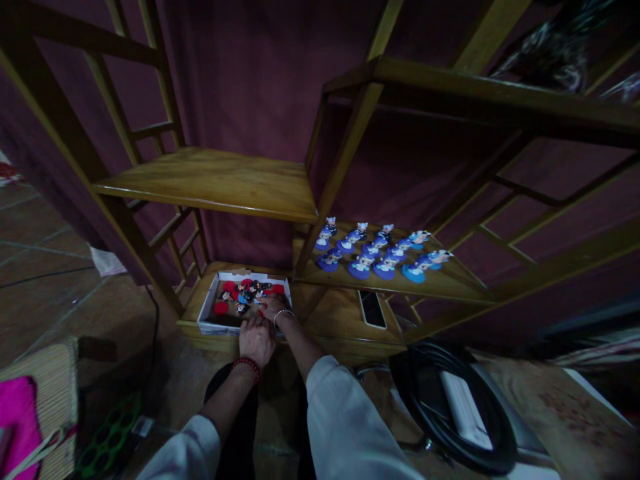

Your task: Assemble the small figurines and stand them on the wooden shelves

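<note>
Figurines (pixel 245 295), in shallow box (pixel 217 329), just beside right hand (pixel 273 308)

There's a phone (pixel 372 309) just lying flat, pink cloth (pixel 21 420) on a woven mat (pixel 55 377), plus a black coil (pixel 501 427), maybe cable.

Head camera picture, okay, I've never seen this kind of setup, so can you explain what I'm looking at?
There's no machine here, just a person's bare hands, seen from a camera worn on the head, looking forward and down. The right hand reaches into an open box of small figures and red pieces. The left hand is at the box's near edge. Whether either holds anything is hard to tell. The box sits on a low wooden board, with a phone farther right. On a shelf above the phone stand purple and blue figures.
</note>
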Tool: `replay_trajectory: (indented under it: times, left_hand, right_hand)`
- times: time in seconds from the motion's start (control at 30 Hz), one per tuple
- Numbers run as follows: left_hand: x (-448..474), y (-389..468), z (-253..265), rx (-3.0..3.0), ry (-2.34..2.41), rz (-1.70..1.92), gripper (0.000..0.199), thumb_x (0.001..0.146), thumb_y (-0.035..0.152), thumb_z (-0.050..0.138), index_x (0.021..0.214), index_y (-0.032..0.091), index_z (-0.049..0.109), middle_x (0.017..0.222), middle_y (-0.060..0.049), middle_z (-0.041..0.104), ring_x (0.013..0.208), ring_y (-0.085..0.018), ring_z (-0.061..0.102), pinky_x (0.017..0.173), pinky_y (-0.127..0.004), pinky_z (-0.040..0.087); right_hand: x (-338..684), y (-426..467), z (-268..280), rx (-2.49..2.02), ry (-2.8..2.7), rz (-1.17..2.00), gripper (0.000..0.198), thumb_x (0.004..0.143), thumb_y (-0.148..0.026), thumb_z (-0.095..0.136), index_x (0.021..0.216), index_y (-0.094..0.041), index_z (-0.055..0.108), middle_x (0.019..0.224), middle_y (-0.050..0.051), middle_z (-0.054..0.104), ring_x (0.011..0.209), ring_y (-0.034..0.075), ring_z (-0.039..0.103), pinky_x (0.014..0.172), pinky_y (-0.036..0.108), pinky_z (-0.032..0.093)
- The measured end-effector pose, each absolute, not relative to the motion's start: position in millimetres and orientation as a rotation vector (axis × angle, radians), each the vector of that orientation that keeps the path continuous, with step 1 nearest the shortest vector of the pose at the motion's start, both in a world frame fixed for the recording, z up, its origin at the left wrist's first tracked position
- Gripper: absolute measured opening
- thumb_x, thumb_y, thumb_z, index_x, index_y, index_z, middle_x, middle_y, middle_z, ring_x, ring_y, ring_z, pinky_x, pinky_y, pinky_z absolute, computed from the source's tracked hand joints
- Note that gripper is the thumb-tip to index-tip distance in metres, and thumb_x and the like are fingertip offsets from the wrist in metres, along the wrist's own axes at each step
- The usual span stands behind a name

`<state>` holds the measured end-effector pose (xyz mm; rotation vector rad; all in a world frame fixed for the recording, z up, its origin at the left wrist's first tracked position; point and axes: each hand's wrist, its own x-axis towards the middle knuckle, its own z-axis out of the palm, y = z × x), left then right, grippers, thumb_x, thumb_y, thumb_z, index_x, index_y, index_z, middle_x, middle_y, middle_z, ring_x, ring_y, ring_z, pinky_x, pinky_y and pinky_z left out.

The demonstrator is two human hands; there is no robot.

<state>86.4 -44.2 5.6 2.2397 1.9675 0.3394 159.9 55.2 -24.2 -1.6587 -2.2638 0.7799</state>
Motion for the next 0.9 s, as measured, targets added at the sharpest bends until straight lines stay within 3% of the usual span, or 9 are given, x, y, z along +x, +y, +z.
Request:
replay_trajectory:
  times: [0.27,0.9]
  left_hand:
    - [87,-43,3,2.231,1.963,0.374,0.027,0.081,0.02,0.035,0.081,0.015,0.062,0.088,-0.01,0.064,0.088,-0.023,0.053,0.075,-0.036,0.031]
    - [93,-44,0,2.192,2.04,0.385,0.031,0.082,0.023,0.032,0.084,0.014,0.062,0.091,-0.011,0.064,0.091,-0.024,0.054,0.076,-0.037,0.032]
  right_hand:
    - [159,56,-22,-1.719,-2.138,0.866,0.027,0.076,-0.017,0.049,0.096,-0.023,0.067,0.09,0.002,0.068,0.084,0.016,0.059,0.076,0.023,0.047]
    - [169,52,-27,-1.751,-2.118,0.896,0.017,0.072,-0.011,0.052,0.079,-0.018,0.066,0.088,0.003,0.067,0.079,0.012,0.059,0.071,0.019,0.044]
